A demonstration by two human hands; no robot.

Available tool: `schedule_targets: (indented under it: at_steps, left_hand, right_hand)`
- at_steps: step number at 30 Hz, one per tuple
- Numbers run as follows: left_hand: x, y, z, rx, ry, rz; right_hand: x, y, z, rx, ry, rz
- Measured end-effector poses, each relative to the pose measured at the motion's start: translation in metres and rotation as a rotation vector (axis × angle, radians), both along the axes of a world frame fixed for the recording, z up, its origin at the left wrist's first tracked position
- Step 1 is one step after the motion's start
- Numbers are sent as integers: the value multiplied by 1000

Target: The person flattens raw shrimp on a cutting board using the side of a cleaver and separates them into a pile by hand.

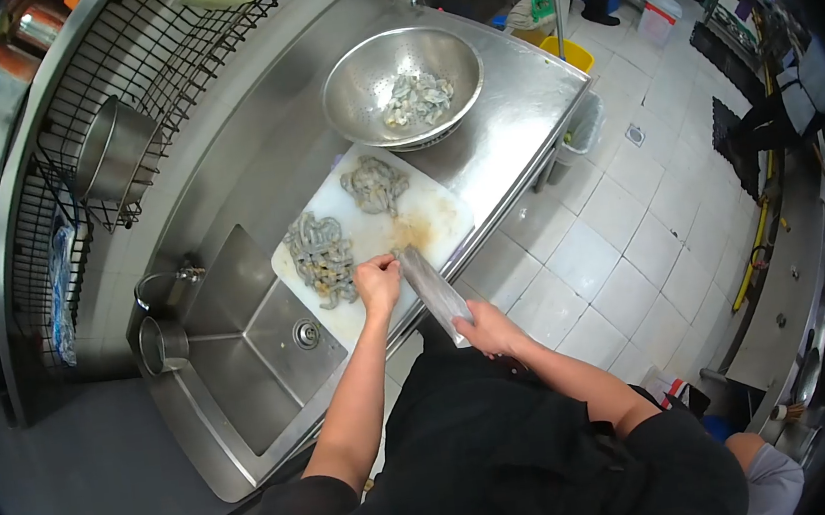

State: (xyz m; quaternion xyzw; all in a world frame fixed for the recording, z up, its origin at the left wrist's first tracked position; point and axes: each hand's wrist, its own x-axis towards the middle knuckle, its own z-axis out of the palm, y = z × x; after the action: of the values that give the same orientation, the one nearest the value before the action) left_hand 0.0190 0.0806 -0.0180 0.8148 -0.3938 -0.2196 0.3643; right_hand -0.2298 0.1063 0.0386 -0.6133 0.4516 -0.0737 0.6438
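Note:
My right hand grips the near end of a large knife with a broad grey blade. The blade points toward the cutting board, its tip close to my left fingers; the handle is hidden in my grip. My left hand is closed in a pinch over the board, and what it holds, if anything, is too small to tell. On the white cutting board lie a long pile of grey raw shrimp, left of my left hand, and a second shrimp pile farther back. A brownish wet stain lies between the piles and the knife.
A steel colander with more shrimp stands behind the board. The board partly overhangs a steel sink at left, where a small pot sits under the faucet. A wire shelf holds a pot. Other people stand at right.

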Motion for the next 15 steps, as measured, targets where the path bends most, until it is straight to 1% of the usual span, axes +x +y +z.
schedule_targets:
  at_steps: [2, 4, 5, 7, 9, 11, 12, 13, 14, 15]
  left_hand:
    - [0, -3, -1, -15, 21, 6]
    - [-5, -9, 13, 69, -74, 23]
    - [-10, -12, 23, 70, -72, 21]
    - [-20, -24, 48, 283, -386, -75]
    - [-17, -40, 53, 326, -347, -76]
    - [-3, -61, 49, 362, -313, -75]
    - [12, -74, 37, 183, 2, -31]
    - [21, -84, 41, 4, 315, 10]
    - [32, -92, 44, 4, 313, 3]
    - [37, -97, 62, -62, 380, -27]
  right_hand:
    - [-10, -1, 11, 28, 8, 32]
    - [-20, -3, 20, 60, 17, 60]
    - [-25, -6, 24, 84, 16, 79]
    - [-29, -9, 24, 105, 17, 95]
    - [-31, -10, 20, 122, 52, 21]
    - [-31, -13, 19, 94, 78, 3]
    - [-29, -15, 19, 73, 100, -18]
    - [-28, -17, 20, 71, 97, -24]
    - [-26, -18, 20, 59, 92, -28]
    - [-26, -19, 21, 48, 89, -31]
